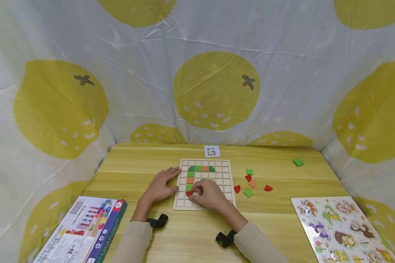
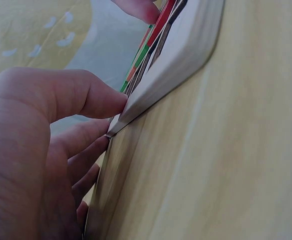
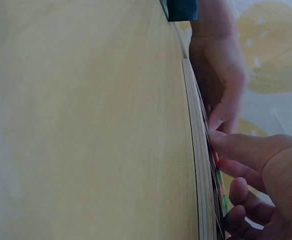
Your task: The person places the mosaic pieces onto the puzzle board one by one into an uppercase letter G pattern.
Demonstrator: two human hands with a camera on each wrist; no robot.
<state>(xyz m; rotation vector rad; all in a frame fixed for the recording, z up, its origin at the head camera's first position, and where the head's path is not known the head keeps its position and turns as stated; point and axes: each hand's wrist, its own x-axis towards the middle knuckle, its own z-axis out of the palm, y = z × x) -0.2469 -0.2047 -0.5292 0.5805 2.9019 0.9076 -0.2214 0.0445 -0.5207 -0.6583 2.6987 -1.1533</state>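
Observation:
A wooden grid board (image 1: 181, 203) lies on the table with green, orange and red pieces set in its squares. At its left edge rests my left hand (image 1: 160, 185), thumb and fingertips touching the rim, fingers nearly straight. My right hand (image 1: 210, 195) is over the lower left of the board, thumb and index finger pinching a red quarter-circle piece (image 1: 188, 194). That piece sits just below a green square (image 1: 189, 187), partly covered by the fingers. In the right wrist view, the thumb tip (image 3: 219, 138) is right at the board's surface.
Loose red quarter-circles (image 1: 268, 188), green squares (image 1: 248, 193) and an orange square (image 1: 252, 183) lie right of the board. Behind it is a small pattern card (image 1: 212, 151). Further off are a green block (image 1: 297, 162), a box (image 1: 82, 230) and an animal puzzle (image 1: 343, 230).

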